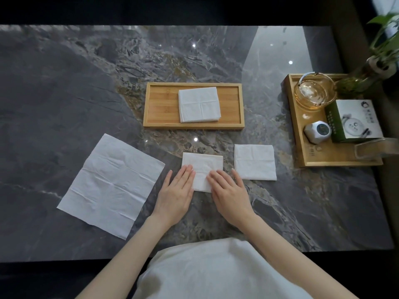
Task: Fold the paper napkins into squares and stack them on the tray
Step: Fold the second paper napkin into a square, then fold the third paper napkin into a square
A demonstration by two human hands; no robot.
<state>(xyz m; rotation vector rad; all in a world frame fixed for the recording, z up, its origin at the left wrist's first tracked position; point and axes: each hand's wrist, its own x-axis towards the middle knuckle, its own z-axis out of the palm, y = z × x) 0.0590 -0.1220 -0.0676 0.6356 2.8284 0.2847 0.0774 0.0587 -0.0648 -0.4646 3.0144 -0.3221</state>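
Note:
A folded white napkin [201,164] lies on the marble table in front of me. My left hand [176,194] rests flat on its lower left part, and my right hand [228,193] lies flat on its lower right part, fingers together. Another folded square napkin [254,162] lies just to the right, untouched. A large unfolded napkin [112,184] is spread out at the left. Farther back, a wooden tray [160,104] holds a stack of folded napkins [199,104].
A second wooden tray [299,130] at the right carries a glass bowl [314,92], a white and green box [354,120], a small white object [317,131] and a clear plastic holder [375,147]. A potted plant [380,59] stands at the far right corner.

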